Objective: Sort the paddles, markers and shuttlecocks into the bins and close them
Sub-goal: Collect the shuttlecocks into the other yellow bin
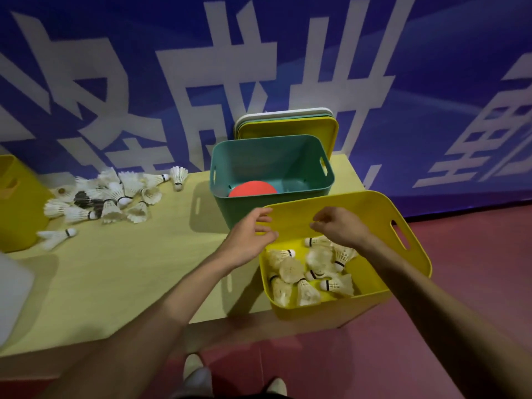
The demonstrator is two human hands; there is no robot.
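Observation:
A yellow bin [362, 214] stands at the table's front right corner with several white shuttlecocks [311, 272] inside. My left hand [250, 234] is at the bin's back left corner, fingers loosely curled against the rim, with nothing seen in them. My right hand [339, 228] hovers over the bin's inside, fingers relaxed and empty. Behind it a teal bin [276, 156] holds a red round disc [253, 189]. A pile of shuttlecocks [115, 194] lies on the table at the left, and a single one [56, 236] lies nearer the front.
Three lids, the yellow one [288, 128] in front, lean on the blue banner wall behind the teal bin. Another yellow bin [17, 203] stands at the far left and a white object [11, 298] below it. The pale wooden table [129, 269] ends just right of the bins.

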